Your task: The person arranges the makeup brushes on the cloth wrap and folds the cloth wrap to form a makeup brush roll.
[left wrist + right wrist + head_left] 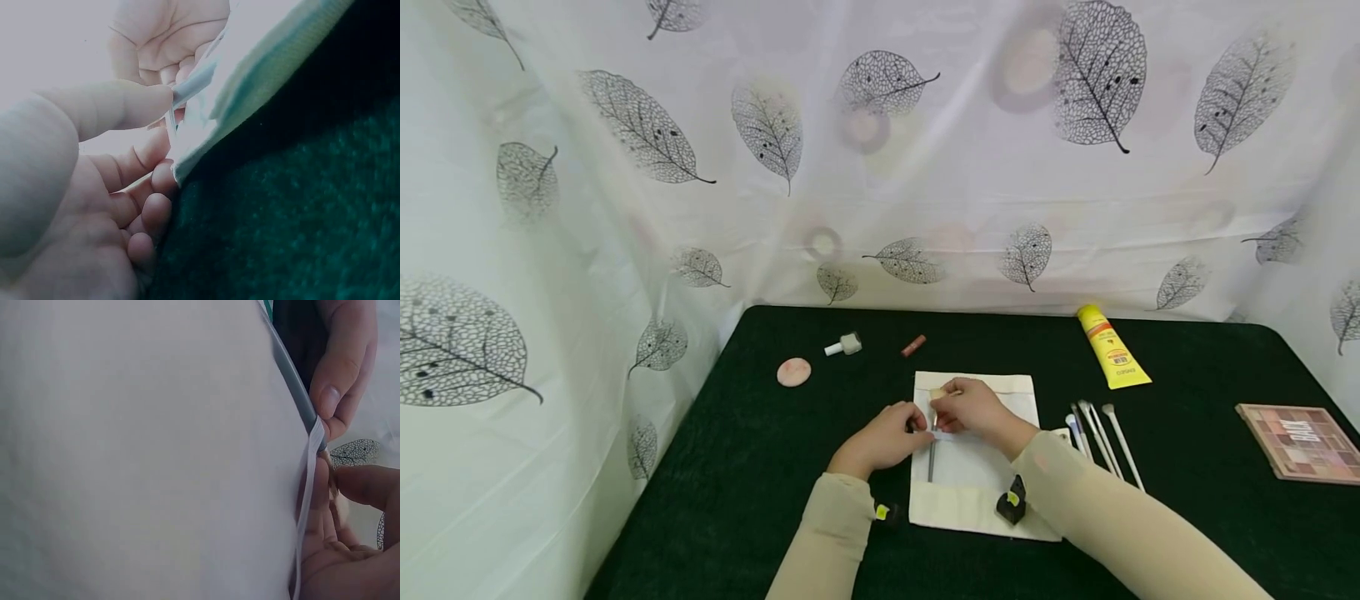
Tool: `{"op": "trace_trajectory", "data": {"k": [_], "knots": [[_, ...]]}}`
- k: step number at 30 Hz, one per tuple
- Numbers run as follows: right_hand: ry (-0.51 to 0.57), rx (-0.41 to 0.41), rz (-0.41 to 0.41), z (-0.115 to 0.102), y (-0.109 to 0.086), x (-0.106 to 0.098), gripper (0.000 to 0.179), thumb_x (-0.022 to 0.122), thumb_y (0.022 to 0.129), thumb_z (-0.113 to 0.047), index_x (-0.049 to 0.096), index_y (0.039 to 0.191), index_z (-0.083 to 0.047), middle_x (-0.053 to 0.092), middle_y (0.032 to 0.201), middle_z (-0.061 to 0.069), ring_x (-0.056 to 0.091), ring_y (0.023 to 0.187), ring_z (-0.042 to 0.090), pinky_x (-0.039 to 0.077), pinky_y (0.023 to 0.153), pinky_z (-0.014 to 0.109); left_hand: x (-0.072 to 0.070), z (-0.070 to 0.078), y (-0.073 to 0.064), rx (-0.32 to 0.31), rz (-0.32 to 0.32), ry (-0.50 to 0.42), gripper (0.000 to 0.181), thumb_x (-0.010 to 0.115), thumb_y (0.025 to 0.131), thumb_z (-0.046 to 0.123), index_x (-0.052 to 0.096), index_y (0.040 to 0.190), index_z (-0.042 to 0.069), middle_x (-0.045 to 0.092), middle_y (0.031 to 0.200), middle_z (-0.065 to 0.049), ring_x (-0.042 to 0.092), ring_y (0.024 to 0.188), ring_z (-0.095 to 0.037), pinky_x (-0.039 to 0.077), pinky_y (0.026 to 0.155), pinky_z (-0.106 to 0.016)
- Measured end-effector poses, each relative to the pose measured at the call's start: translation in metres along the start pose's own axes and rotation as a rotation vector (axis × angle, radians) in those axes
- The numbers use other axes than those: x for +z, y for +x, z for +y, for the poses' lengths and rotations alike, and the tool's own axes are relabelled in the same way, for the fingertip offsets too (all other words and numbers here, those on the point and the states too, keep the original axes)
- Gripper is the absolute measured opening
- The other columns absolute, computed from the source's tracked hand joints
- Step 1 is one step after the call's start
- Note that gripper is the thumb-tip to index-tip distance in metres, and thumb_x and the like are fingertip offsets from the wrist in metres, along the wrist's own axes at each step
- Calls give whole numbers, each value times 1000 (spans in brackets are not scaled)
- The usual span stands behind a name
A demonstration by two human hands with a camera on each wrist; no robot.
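A cream cloth brush pouch (973,467) lies opened flat on the dark green table, with a thin white elastic band (307,481) across it. My right hand (973,408) pinches a makeup brush near its pale bristle end; its grey handle (289,369) runs under the band and along the pouch. At the pouch's left side, my left hand (887,433) pinches the band with thumb and finger. Its thumb (131,107) meets the brush handle in the left wrist view. The other left fingers curl below the cloth edge. Part of the bristles is hidden by my right fingers.
Several white-handled brushes (1108,442) lie right of the pouch. Farther right sits an eyeshadow palette (1300,443); a yellow tube (1111,346) is behind. At the back left are a pink round disc (793,372), a small bottle (850,342) and a reddish stick (913,345).
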State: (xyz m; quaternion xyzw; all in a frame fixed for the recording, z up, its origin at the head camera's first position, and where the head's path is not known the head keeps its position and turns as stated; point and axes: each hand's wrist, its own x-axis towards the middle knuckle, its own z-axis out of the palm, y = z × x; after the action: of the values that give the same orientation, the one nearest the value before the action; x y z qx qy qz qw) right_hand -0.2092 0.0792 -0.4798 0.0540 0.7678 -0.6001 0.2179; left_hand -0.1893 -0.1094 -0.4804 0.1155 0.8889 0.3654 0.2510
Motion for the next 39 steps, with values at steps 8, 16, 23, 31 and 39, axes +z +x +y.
{"op": "trace_trajectory", "data": {"k": [8, 16, 23, 31, 39], "knots": [[-91, -71, -30, -2, -2, 0, 18, 67, 96, -14, 67, 108, -1, 70, 85, 9, 66, 72, 16, 56, 67, 30, -2, 0, 1, 19, 4, -1, 15, 64, 98, 36, 62, 101, 21, 57, 100, 1, 54, 90, -18, 46, 77, -36], [-240, -124, -15, -3, -5, -1, 15, 65, 99, -17, 74, 96, -5, 68, 81, 4, 62, 73, 14, 52, 66, 28, 0, 4, 3, 34, -7, 2, 14, 64, 98, 36, 62, 100, 22, 56, 99, 2, 53, 89, -17, 46, 77, -36], [-460, -198, 2, -4, -5, -7, 14, 66, 97, -18, 77, 99, -9, 66, 81, 0, 55, 71, 15, 45, 63, 29, 0, 7, 3, 73, -45, 14, 10, 66, 97, 34, 63, 102, 25, 55, 106, 4, 50, 97, -18, 45, 84, -40], [-529, -197, 4, -4, -4, -14, 30, 69, 92, -17, 67, 120, -8, 62, 96, 6, 57, 77, 18, 47, 65, 31, 1, 10, 2, 66, -66, 88, 18, 63, 98, 39, 71, 114, 33, 52, 110, 5, 46, 102, -18, 45, 85, -42], [-325, -115, -18, -1, -16, -40, 26, 61, 101, -25, 68, 117, -7, 66, 99, 7, 61, 76, 20, 51, 66, 32, 5, 11, -4, 33, -43, 186, 20, 65, 98, 35, 71, 117, 33, 49, 108, 3, 42, 99, -19, 42, 79, -39]]}}
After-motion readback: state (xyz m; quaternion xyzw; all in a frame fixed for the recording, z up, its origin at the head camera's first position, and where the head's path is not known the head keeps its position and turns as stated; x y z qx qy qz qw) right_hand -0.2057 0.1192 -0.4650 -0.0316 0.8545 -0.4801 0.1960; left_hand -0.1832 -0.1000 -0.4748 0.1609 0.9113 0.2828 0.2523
